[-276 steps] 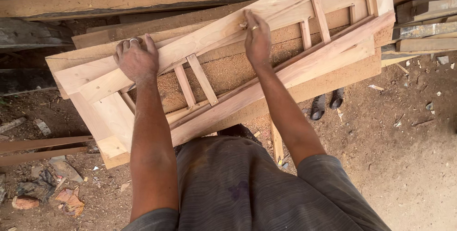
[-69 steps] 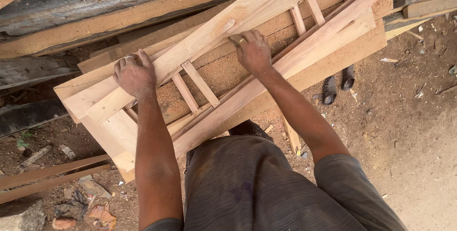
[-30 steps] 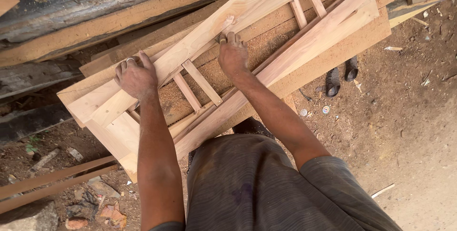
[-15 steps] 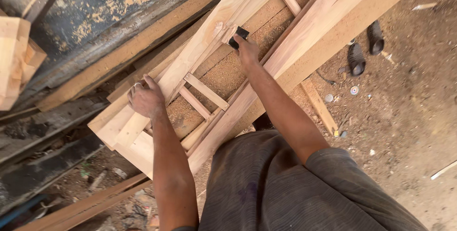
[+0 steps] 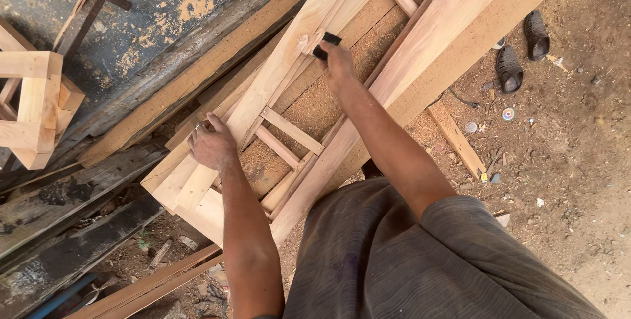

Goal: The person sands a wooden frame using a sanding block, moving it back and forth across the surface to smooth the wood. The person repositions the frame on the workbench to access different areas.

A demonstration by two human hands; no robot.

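Pressing a dark block (image 5: 327, 45) onto the wooden frame (image 5: 289, 72) — right hand (image 5: 338, 66).

The right hand (image 5: 338, 63) rests on the wooden frame (image 5: 315, 105), holding a small block (image 5: 327, 45); the left hand (image 5: 211, 145) sits lower-left on its rail. A pair of sandals (image 5: 522, 49) lies right, a wooden stool (image 5: 36, 105) far left.

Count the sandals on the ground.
2: both sandals lie side by side on the dirt at upper right, one farther out, one nearer the wooden frame.
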